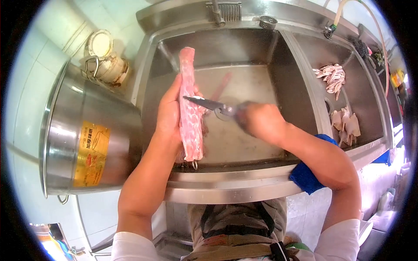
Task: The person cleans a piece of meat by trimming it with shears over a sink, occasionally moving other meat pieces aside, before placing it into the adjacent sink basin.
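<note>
My left hand (169, 108) is wrapped round a long pink strip of raw, bony meat (190, 126), held lengthwise over the left sink basin (248, 130). In my right hand (263, 122) is a pair of scissors (209, 103), its handles mostly covered by my fingers and blurred. The blades point left, and their tip lies against the upper middle of the meat. Below the meat, more pinkish pieces show in part at the basin's near left. A thin pink strip (221, 86) is seen in the basin behind the scissors.
The right basin (365, 95) holds a pile of pale strips (334, 78) and some flat pale pieces (346, 126). A large steel pot (117, 143) stands left of the sink. A blue cloth (307, 177) hangs over the front rim under my right forearm. A faucet (217, 15) is at the back.
</note>
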Action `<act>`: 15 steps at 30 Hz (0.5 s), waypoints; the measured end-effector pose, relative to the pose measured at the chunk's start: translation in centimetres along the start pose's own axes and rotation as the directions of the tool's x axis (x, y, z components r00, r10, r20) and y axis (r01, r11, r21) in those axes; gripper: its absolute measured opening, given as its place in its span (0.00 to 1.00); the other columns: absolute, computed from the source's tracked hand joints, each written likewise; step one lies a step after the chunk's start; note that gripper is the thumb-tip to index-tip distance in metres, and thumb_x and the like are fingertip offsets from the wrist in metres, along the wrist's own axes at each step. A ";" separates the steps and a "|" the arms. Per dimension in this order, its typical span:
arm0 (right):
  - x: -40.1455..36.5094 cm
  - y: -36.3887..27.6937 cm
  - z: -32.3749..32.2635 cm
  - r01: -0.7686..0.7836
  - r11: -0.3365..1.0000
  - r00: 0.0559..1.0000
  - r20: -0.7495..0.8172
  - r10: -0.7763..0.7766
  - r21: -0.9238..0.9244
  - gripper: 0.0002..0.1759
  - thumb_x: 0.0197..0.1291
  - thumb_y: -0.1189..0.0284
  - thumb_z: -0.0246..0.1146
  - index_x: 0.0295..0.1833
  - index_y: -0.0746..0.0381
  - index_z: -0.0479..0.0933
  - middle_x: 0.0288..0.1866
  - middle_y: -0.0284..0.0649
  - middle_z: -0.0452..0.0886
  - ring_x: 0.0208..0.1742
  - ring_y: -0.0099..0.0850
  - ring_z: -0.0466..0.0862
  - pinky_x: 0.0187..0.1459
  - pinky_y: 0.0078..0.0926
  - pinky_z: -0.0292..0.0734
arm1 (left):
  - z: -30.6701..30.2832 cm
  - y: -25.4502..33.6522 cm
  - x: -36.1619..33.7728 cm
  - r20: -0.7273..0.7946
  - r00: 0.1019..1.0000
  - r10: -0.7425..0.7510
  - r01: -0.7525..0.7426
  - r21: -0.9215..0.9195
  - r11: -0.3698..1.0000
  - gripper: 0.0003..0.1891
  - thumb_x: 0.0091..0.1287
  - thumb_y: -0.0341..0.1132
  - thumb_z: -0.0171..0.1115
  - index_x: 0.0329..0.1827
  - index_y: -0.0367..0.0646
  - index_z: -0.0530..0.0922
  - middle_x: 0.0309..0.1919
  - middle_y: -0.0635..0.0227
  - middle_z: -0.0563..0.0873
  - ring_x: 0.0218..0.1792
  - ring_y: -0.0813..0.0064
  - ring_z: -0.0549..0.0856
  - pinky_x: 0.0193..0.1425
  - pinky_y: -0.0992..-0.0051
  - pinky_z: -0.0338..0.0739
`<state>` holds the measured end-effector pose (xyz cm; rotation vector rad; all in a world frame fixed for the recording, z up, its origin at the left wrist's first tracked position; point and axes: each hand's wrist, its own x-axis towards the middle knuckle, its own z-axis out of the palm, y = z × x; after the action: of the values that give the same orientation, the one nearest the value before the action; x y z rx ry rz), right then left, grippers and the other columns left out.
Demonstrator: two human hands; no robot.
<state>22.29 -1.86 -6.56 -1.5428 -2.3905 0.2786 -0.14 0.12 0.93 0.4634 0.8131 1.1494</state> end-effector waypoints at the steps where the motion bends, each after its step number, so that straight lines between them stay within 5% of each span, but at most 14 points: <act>1: -0.1 0.2 0.0 0.045 0.990 0.999 -0.022 -0.043 0.135 0.09 0.59 0.67 0.60 0.33 0.63 0.76 0.23 0.49 0.77 0.28 0.52 0.80 0.33 0.47 0.78 | 0.1 0.1 0.1 -0.005 1.000 0.000 0.000 0.005 1.000 0.18 0.70 0.50 0.56 0.34 0.43 0.74 0.22 0.67 0.77 0.19 0.70 0.75 0.21 0.73 0.70; 3: -0.3 0.5 0.1 0.147 0.908 0.989 -0.076 -0.127 0.392 0.09 0.59 0.68 0.60 0.33 0.64 0.76 0.19 0.48 0.75 0.26 0.53 0.79 0.33 0.47 0.77 | 0.5 0.2 0.4 0.000 1.000 0.022 -0.022 -0.073 0.997 0.18 0.70 0.50 0.57 0.34 0.43 0.74 0.22 0.67 0.77 0.18 0.70 0.75 0.21 0.73 0.70; 6: -0.3 0.1 -0.6 0.047 0.926 0.998 -0.052 -0.029 0.375 0.09 0.57 0.70 0.60 0.37 0.65 0.76 0.26 0.50 0.77 0.31 0.53 0.80 0.36 0.47 0.77 | 0.0 0.1 0.1 0.007 1.000 -0.022 0.023 -0.062 0.998 0.18 0.69 0.50 0.58 0.35 0.43 0.75 0.22 0.68 0.77 0.18 0.70 0.75 0.21 0.72 0.71; 10: -0.2 -0.5 -0.5 0.135 0.985 0.976 -0.183 -0.114 0.107 0.15 0.48 0.71 0.65 0.40 0.69 0.73 0.34 0.52 0.81 0.33 0.53 0.82 0.38 0.43 0.79 | 0.9 -0.1 0.1 -0.166 0.986 -0.032 0.024 -0.049 0.999 0.17 0.68 0.50 0.59 0.36 0.44 0.75 0.23 0.69 0.78 0.19 0.72 0.76 0.21 0.72 0.72; 15: 0.3 -0.3 0.6 0.068 0.998 0.995 -0.076 -0.069 -0.015 0.15 0.48 0.71 0.63 0.39 0.70 0.73 0.32 0.53 0.80 0.32 0.53 0.82 0.37 0.45 0.80 | 0.2 -0.3 0.0 0.007 1.000 0.006 -0.005 -0.064 0.998 0.16 0.67 0.49 0.61 0.36 0.45 0.75 0.24 0.69 0.79 0.19 0.72 0.76 0.21 0.73 0.71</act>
<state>21.71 -1.74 -7.03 -1.4461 -2.3843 0.1863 0.21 0.07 0.88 0.4161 0.7670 1.1752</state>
